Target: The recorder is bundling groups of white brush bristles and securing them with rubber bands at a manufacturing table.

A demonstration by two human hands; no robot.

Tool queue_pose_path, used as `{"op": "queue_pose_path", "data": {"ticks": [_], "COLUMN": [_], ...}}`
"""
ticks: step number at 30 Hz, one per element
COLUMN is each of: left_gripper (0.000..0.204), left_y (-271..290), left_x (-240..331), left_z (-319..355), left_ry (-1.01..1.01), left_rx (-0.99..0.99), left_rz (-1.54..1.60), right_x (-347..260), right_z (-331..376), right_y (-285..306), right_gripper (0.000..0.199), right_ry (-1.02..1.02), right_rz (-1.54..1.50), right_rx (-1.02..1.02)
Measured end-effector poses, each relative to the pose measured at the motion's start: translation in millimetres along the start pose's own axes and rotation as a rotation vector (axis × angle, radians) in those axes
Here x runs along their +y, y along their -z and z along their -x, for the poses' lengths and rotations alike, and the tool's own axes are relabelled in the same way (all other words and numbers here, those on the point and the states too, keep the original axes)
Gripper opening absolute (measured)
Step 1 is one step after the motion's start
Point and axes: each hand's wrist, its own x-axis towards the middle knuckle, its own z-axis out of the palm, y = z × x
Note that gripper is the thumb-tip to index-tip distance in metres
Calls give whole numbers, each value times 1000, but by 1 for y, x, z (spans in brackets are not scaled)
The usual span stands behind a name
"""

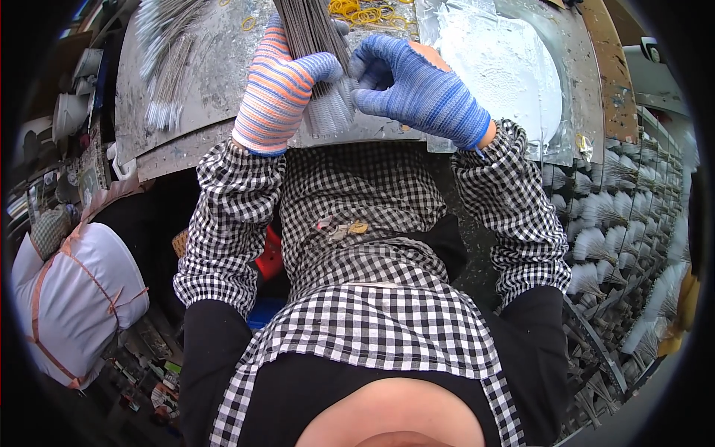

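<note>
My left hand (277, 91), in an orange, blue and white striped knit glove, is wrapped round a bundle of thin grey-brown sticks (307, 26) above the near edge of the table. The bundle's pale, translucent ends (329, 113) point down toward me, while its upper part runs out of the picture. At its right side is my right hand (424, 91) in a blue knit glove. The fingers and thumb of that hand are curled in beside the bundle's edge; what they pinch, if anything, cannot be made out.
Yellow rubber bands (366, 12) lie behind the bundle. A thick white spread of material (500, 71) on clear plastic covers the table's right. Loose white-tipped sticks (170, 78) lie at the left. White-tufted bundles fill a rack (607, 242) at right; a tied white sack (93, 287) stands at left.
</note>
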Motion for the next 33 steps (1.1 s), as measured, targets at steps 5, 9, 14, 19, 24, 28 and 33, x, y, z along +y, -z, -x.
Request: {"op": "queue_pose_path", "data": {"ticks": [5, 9, 14, 19, 24, 28, 33], "left_gripper": [72, 73, 77, 80, 81, 79, 60], "left_y": [-2, 2, -2, -10, -19, -28, -60], "left_x": [0, -1, -2, 0, 1, 3, 25], "left_z": [-2, -5, -5, -7, -8, -18, -22], "left_ry": [-22, 0, -7, -10, -45, -74, -110], "left_rx": [-1, -30, -15, 2, -41, -119, -183], "left_rz": [-27, 22, 64, 176, 242, 220, 40], "right_x": [3, 0, -1, 8, 7, 4, 13], "right_z": [-1, -1, -6, -7, 0, 9, 21], "right_y": [-1, 2, 0, -5, 6, 19, 34], "right_gripper": [28, 30, 33, 35, 32, 32, 32], "right_ry": [-22, -44, -58, 33, 18, 12, 90], "right_rz": [-20, 27, 73, 112, 0, 35, 161], "right_rx": [11, 4, -13, 41, 77, 124, 254]}}
